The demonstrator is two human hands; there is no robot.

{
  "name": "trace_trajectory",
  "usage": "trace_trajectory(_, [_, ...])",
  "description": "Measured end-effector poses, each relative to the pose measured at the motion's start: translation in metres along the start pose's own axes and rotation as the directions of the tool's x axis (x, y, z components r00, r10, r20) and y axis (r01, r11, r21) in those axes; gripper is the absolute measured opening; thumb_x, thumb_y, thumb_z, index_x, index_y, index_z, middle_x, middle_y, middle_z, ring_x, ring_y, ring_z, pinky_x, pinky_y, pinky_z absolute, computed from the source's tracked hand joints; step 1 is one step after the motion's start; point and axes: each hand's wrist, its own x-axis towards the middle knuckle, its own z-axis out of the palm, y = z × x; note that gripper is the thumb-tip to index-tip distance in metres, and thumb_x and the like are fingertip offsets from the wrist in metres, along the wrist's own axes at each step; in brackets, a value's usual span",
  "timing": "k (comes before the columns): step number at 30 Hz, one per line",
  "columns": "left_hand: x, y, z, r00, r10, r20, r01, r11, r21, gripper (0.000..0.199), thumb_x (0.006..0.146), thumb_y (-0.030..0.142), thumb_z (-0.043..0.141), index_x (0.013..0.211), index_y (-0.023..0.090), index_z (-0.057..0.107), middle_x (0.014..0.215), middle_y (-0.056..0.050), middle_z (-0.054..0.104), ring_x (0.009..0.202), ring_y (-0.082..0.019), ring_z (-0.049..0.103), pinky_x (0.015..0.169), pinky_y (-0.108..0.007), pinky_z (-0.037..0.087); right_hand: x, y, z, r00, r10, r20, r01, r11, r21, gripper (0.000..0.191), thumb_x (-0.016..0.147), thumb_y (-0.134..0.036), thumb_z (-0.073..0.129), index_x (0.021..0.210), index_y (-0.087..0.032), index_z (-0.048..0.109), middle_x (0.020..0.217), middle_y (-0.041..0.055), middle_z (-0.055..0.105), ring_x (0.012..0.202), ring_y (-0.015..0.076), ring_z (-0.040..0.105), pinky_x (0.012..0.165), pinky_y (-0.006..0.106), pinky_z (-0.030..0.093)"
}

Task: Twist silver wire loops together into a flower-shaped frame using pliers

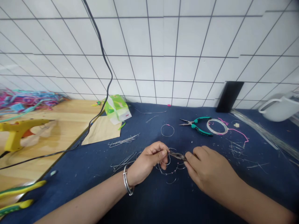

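Note:
My left hand (153,155) pinches a thin wire ring (169,160) between thumb and fingers above the dark blue mat. Wrapped round the handles of small dark pliers (177,156) is my right hand (206,166). The jaws of the pliers meet the wire at my left fingertips; the exact contact is too small to make out. Beneath both hands lies a looped wire piece (167,173) with small beads along it, partly hidden. A separate wire ring (167,130) with a pink bit at its top rests farther back.
Teal-handled pliers (197,125) lie beside a white ring-shaped roll (217,127). Cut wires are bunched at left (123,140) and right (237,149). A yellow glue gun (17,132) sits on the wooden board. A black cable (109,74) hangs across the left. A white mug (277,109) stands far right.

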Motion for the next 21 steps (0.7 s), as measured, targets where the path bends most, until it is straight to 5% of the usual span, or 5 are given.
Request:
trace_trajectory(5, [0.0,0.001,-0.002,1.0,-0.017,0.001,0.017,1.0,-0.002,0.012,0.086,0.025,0.052,0.087,0.014,0.055,0.069,-0.001,0.057,0.057,-0.01,0.054,0.056,-0.023,0.044,0.001,0.002,-0.001,0.999,-0.039,0.027,0.039,0.999,0.027,0.017,0.085,-0.022,0.041,0.079,-0.019,0.056,0.068,0.0043,0.05,0.065,0.0174,0.043,0.06,0.031,0.03])
trace_trajectory(16, [0.004,0.012,-0.012,0.991,-0.113,0.071,0.118,0.991,-0.06,0.025,0.088,0.029,0.048,0.103,0.01,0.057,0.088,-0.01,0.061,0.069,-0.016,0.063,0.06,-0.025,0.047,0.004,0.017,0.008,0.985,0.12,0.12,-0.13,0.989,0.076,0.024,0.086,-0.029,0.038,0.077,-0.02,0.058,0.07,0.0033,0.051,0.065,0.0165,0.048,0.057,0.028,0.034])
trace_trajectory(21, [0.005,0.012,-0.014,0.991,-0.126,0.037,0.128,0.99,-0.062,0.026,0.088,0.029,0.048,0.102,0.009,0.057,0.091,-0.013,0.063,0.072,-0.017,0.064,0.064,-0.028,0.049,0.007,0.03,0.0,0.963,0.112,0.247,-0.18,0.945,0.273,0.021,0.085,-0.031,0.041,0.083,-0.022,0.06,0.074,0.0022,0.054,0.068,0.0154,0.051,0.061,0.028,0.039])
